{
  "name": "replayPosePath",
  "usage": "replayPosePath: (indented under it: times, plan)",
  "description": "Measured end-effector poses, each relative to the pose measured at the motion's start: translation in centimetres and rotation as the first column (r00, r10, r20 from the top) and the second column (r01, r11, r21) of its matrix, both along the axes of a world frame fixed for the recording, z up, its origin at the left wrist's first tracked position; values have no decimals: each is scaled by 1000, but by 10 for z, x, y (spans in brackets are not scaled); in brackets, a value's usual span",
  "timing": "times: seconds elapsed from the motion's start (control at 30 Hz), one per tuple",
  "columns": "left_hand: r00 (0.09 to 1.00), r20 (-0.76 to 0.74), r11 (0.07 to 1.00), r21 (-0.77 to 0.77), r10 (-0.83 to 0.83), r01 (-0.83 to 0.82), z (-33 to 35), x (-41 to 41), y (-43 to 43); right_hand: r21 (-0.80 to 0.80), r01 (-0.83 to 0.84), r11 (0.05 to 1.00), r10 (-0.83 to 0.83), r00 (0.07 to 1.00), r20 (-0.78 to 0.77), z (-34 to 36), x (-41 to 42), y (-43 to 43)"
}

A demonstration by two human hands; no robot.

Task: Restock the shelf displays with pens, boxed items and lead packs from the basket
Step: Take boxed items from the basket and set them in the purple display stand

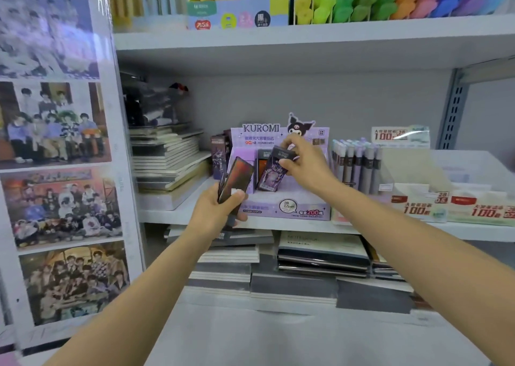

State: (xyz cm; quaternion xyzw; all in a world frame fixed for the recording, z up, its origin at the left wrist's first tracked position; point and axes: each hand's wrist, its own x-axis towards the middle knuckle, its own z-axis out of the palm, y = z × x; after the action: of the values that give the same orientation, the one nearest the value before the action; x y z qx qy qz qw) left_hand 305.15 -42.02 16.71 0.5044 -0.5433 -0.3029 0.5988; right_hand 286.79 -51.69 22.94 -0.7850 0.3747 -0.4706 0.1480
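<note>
From the head camera, both bare arms reach up from the bottom of the frame toward the middle shelf (172,215).

The left hand (216,212), just left of centre, has its fingers and thumb curled round a small fan of dark lead packs (237,176). They stand up out of the fist and lean toward the right. How many are in the fan I cannot tell.

The right hand (305,165), at centre, pinches a single lead pack (271,174) by its dark top end between thumb and fingertips, with the other fingers bent. That pack is tilted, its top toward the right. Its lower end is down in the open front of the purple Kuromi display box (287,208), which sits on the middle shelf at the centre of the frame. Whether the pack's foot already rests on the box I cannot tell.

Just left of the display box a few dark boxed items (218,156) stand upright. Further left on the same shelf is a stack of notebooks (167,165). Just right of the display box stands a row of grey tubes (356,167), and beyond them, toward the right edge, are pale display boxes (418,205) printed with red "100" figures.

Across the top of the frame the upper shelf (278,40) carries brightly coloured items (390,0) in yellow, green, orange, pink and blue. Below the hands, more stacked notebooks (306,262) lie flat on a lower level. A panel of group photographs (55,142) fills the left side.
</note>
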Motion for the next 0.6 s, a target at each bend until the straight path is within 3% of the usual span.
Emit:
replayPosePath:
  times: [0.1,0.27,0.6]
  plan:
    - [997,66,999,-41,38,-35,0,7,-1,22,-47,999,48,999,-22,4,7,-3]
    - [986,6,981,-93,169,-168,-5,22,9,21,-150,989,151,985,-80,9,32,6]
    - [989,-68,990,-41,130,-133,-3,29,16,-75,-126,989,114,982,-149,19,49,16]
